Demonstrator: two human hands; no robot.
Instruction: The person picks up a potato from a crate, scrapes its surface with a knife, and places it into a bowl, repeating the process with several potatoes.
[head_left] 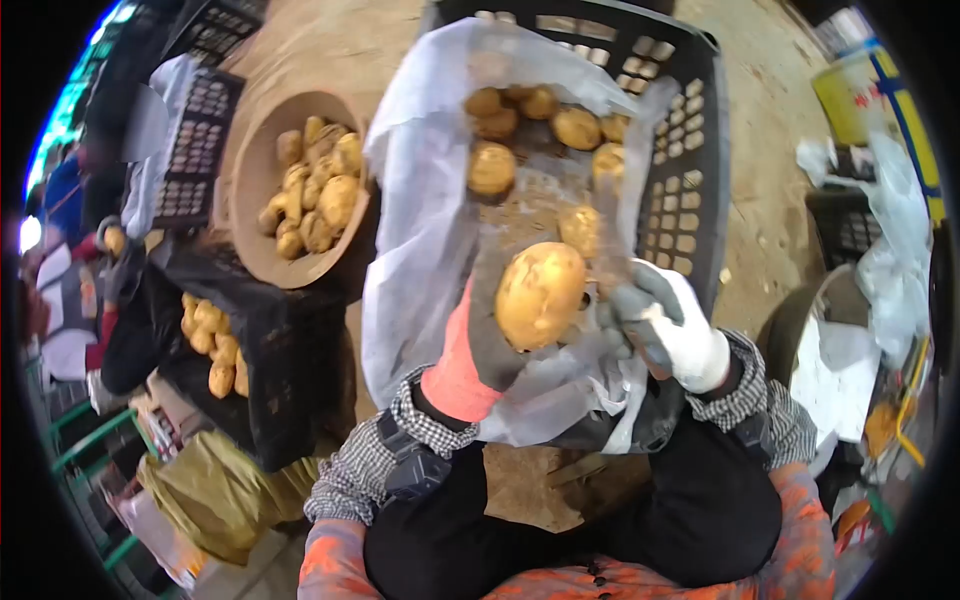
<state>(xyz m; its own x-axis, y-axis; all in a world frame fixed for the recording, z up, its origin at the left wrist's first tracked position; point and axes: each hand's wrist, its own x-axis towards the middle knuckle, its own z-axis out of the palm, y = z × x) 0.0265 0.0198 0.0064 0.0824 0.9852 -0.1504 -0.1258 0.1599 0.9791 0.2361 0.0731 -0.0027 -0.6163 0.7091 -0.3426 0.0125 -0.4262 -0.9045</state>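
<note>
A large yellow potato (541, 296) rests in my left hand (478, 340), which wears a pink and grey glove and is closed around it. To its right, my right hand (672, 325) in a white and grey glove has its fingers curled. A brownish blurred streak runs up from these fingers; what they hold cannot be made out. Both hands are over the near end of a black plastic crate (690, 190) lined with a whitish plastic sheet (420, 200). Several potatoes (492, 168) lie on the soil-dusted bottom of the liner.
Left of the crate stands a round tan basin (255, 215) of knobbly potatoes. Nearer is a black-lined crate (290, 370) with more potatoes. A yellowish sack (225, 485) lies below it. Clear plastic bags (890, 250) and a bucket (820, 330) are on the right. Another person is at far left.
</note>
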